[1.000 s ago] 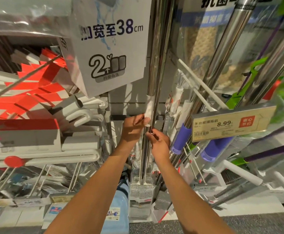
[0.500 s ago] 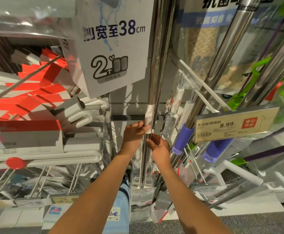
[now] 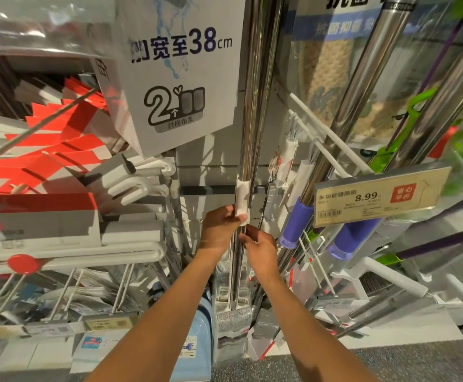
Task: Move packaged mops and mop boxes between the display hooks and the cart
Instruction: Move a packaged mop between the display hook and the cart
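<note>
A bundle of shiny steel mop poles [image 3: 252, 111] hangs upright in the middle of the display, bound by a white band [image 3: 242, 195], with a grey mop head [image 3: 234, 318] at its foot. My left hand [image 3: 219, 230] grips the poles at the band's lower edge, thumb on the band. Just below, my right hand [image 3: 260, 248] holds the same poles from the right. A white mop box [image 3: 180, 73] marked 38 cm hangs above my left hand.
White display hooks [image 3: 332, 133] jut out right of the poles, beside purple-handled mops [image 3: 296, 224] and a yellow price tag [image 3: 382, 195]. Red and white boxes [image 3: 40, 166] fill the left shelf. Packaged goods hang on wire hooks at the lower left. A blue dustpan [image 3: 197, 351] stands below.
Both hands have risen slightly along the poles; my left thumb now lies on the white band. The bundle hangs as before.
</note>
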Demonstrator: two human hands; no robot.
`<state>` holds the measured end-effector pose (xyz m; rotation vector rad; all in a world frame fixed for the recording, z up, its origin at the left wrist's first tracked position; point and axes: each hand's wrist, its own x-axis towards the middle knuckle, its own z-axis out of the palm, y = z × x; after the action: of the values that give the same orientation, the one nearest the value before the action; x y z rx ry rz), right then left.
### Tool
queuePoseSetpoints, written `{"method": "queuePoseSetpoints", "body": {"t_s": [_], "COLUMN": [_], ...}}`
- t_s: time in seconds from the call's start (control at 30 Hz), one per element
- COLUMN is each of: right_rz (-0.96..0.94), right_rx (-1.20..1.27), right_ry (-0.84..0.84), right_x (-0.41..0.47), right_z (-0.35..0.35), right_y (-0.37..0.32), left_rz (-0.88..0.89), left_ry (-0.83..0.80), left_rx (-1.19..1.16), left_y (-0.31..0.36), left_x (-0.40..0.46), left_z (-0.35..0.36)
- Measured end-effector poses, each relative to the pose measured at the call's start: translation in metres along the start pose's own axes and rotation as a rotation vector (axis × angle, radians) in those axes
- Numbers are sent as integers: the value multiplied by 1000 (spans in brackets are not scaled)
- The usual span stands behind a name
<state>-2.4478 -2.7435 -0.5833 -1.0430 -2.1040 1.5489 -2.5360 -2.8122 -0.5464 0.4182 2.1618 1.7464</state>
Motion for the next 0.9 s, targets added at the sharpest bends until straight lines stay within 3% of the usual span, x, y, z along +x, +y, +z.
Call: {"method": "queuePoseSetpoints", "body": {"t_s": [0.37,0.6,0.7,0.9], "right_rz": [-91,-102,-122,-196], "right_rx": [48,-16,46,-62], "right_ry": [145,138,157,143], "right_x": [-3,1,0,0], "right_z": [3,3,4,3], "right_y": [-7,0,6,9], "left_rz": [79,89,41,35], "left_ry": [-68,-129,-128,-95], "left_rx": [89,-4,-55,-62], "left_y": [12,5,-3,-17], "left_x": [9,5,4,5], "left_z": [-9,-10,-8,-3]}}
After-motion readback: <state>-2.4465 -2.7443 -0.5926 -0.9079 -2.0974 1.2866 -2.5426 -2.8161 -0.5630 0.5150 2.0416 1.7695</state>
